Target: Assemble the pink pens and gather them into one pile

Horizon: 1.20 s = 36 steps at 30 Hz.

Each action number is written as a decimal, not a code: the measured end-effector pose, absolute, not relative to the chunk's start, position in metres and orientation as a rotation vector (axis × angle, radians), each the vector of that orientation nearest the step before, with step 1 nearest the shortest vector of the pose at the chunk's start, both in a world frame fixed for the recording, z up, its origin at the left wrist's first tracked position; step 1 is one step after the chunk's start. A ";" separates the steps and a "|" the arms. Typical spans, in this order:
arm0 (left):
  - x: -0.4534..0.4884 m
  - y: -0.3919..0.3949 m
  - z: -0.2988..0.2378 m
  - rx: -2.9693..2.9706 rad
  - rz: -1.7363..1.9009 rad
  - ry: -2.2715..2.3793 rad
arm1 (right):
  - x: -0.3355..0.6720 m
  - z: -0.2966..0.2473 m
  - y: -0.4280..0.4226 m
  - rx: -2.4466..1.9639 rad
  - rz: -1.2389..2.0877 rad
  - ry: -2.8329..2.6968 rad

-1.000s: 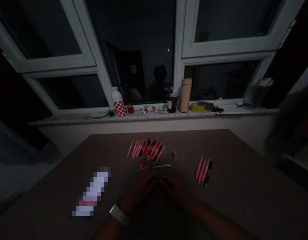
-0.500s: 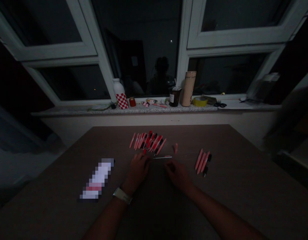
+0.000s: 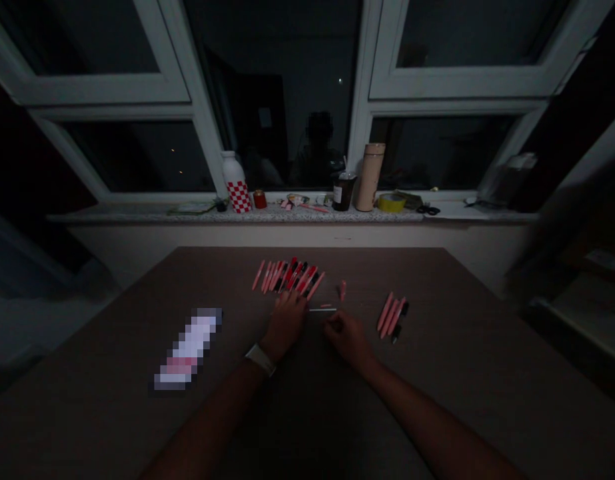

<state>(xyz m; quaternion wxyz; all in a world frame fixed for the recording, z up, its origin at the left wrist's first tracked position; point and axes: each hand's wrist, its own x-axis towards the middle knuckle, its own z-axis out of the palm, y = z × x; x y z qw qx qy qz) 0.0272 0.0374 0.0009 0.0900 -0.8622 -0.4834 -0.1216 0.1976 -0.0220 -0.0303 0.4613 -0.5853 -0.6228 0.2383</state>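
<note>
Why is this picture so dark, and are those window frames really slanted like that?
In the head view, the room is dim, so the left hand and right hand show little detail; the white window frame leans and bends toward the edges, which looks like wide-lens distortion; a blocky pixelated patch on the brown table hides what lies there.

On the table (image 3: pixel 462 347), pens (image 3: pixel 287 275) lie in a row ahead; fewer pens (image 3: pixel 391 317) lie right; a blurred item (image 3: pixel 188 348) lies left; the windowsill (image 3: pixel 137 213) is behind.

My pink-and-red pens (image 3: pixel 288 276) — flat in a tight fanned row, three more pink pens (image 3: pixel 390 317) lying apart on my right.
</note>
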 end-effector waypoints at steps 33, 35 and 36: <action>0.026 0.004 -0.005 -2.991 -1.709 -1.755 | 0.198 -0.030 -0.029 -1.253 0.664 -1.691; 0.027 0.004 -0.006 -3.003 -1.702 -1.749 | 0.198 -0.031 -0.027 -1.264 0.637 -1.685; 0.027 0.004 -0.006 -3.010 -1.704 -1.753 | 0.199 -0.031 -0.027 -1.274 0.624 -1.683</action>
